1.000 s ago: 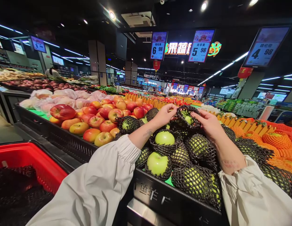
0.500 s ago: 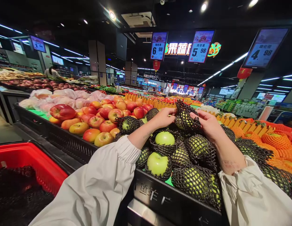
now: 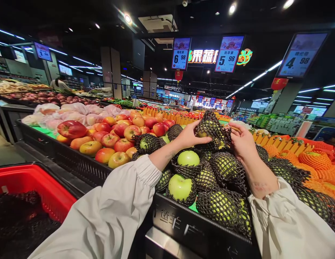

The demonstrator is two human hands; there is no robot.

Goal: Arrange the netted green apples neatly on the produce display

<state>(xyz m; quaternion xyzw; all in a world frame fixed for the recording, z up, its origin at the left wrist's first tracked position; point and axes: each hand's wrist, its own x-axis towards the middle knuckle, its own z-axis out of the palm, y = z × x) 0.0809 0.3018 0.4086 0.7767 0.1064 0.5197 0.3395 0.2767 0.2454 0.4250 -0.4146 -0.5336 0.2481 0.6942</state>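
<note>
One netted apple (image 3: 212, 129) is sitting between the grips: left hand (image 3: 189, 136) is cupping its side, fingers half-curled; right hand (image 3: 241, 141) is apparently pinching loose net (image 3: 226, 134). Slack mesh could be slipping, sending fruit rolling onto green apples (image 3: 188, 158) lying just below.

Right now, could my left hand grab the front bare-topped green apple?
Probably not until emptied: your left hand holds a netted apple, though that green apple has nothing over it.
</note>
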